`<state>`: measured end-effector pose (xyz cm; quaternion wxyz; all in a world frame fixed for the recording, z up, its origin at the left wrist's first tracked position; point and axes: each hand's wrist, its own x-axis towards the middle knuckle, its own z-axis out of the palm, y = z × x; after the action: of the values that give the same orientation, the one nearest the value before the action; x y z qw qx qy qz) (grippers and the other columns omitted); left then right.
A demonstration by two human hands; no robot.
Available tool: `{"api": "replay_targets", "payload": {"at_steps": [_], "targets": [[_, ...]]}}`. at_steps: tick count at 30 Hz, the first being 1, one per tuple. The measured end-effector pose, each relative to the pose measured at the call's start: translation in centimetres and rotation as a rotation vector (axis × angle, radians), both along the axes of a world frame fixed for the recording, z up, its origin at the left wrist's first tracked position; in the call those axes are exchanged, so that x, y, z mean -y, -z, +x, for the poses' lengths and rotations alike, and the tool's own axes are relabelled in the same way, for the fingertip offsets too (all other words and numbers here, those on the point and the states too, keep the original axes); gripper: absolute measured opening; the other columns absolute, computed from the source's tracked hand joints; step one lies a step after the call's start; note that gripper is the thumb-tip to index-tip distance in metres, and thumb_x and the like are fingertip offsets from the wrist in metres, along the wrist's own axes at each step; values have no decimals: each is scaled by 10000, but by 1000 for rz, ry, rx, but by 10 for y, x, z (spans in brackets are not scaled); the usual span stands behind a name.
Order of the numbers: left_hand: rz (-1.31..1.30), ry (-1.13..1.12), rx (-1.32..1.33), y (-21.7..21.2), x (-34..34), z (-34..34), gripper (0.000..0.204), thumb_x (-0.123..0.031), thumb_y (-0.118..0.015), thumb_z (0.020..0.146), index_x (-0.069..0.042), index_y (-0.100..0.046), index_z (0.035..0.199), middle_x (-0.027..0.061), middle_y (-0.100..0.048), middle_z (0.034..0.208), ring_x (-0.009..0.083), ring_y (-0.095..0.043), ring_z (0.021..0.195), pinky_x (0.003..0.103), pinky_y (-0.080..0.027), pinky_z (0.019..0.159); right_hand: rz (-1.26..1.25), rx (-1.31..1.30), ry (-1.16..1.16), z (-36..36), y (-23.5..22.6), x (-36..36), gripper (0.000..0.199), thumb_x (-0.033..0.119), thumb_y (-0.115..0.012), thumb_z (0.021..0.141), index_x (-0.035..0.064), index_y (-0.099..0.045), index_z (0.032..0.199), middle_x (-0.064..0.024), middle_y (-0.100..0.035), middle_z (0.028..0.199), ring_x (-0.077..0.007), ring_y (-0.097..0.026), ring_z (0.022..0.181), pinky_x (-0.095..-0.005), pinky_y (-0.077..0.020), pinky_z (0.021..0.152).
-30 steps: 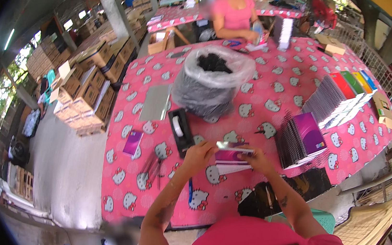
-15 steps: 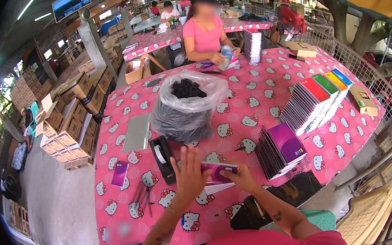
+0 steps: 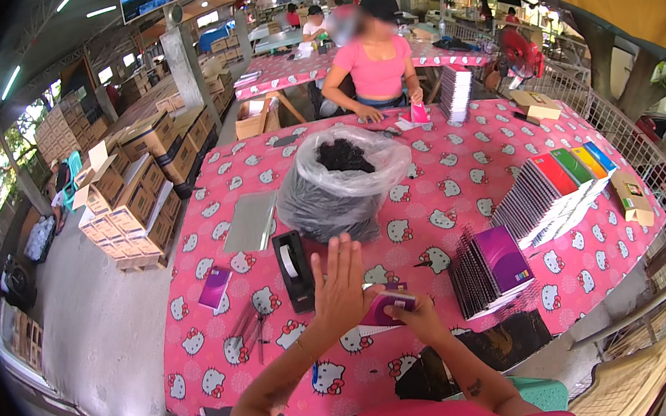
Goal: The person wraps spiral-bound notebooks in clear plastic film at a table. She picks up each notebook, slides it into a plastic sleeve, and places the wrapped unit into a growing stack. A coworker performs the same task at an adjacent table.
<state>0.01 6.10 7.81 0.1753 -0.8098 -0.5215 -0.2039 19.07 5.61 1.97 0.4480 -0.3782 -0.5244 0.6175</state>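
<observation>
A small notebook with a purple cover (image 3: 378,313) lies in front of me, its white page edge showing underneath. My right hand (image 3: 423,318) has closed on the right end of it, thumb on top. Over its left part, my left hand (image 3: 341,289) is stretched flat with fingers extended, the thumb reaching toward the cover. Just beyond my left hand stands a black tape dispenser (image 3: 297,282) with a pale roll. To the right of my right hand is a stack of purple spiral notebooks (image 3: 503,258). A loose purple cover or booklet (image 3: 215,287) rests farther left.
A clear plastic bag of black coils (image 3: 332,196) stands mid-table. Stacked spiral notebooks (image 3: 542,201) with coloured covers sit at right, near an opened carton (image 3: 632,198). Long thin tools (image 3: 261,331) and a grey sheet (image 3: 250,221) lie at left. A co-worker (image 3: 374,63) stands opposite.
The whole view has shifted, so the table appears lower and more to the right. My hands stay at the purple notebook. The co-worker no longer holds up the rounded blue-and-white thing.
</observation>
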Motion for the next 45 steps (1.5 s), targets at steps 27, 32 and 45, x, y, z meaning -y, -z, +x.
{"api": "replay_targets", "payload": {"at_steps": [27, 32, 45], "targets": [[-122, 215, 34, 92, 2, 20, 816, -566, -464, 945, 52, -354, 1466, 242, -318, 1552, 370, -245, 1478, 626, -145, 1159, 294, 271, -87, 10, 45, -58, 302, -26, -636, 884, 8, -679, 1180, -12, -698, 1031, -109, -631, 942, -287, -520, 840], [-155, 105, 59, 86, -8, 24, 806, -577, -442, 957, 33, -356, 1476, 208, -306, 1571, 336, -249, 1483, 595, -170, 1162, 53, 63, -48, 9, 90, -53, 311, 10, -661, 898, 20, -658, 1209, -15, -691, 1047, -93, -623, 910, -278, -514, 807], [-98, 174, 152, 100, 15, 22, 584, -397, -530, 978, -66, -431, 1448, 126, -433, 1478, 310, -365, 1400, 611, -220, 1134, 89, 99, -71, 4, 92, -51, 329, 41, -646, 923, 21, -631, 1251, 9, -694, 957, -64, -579, 836, -263, -497, 773]]}}
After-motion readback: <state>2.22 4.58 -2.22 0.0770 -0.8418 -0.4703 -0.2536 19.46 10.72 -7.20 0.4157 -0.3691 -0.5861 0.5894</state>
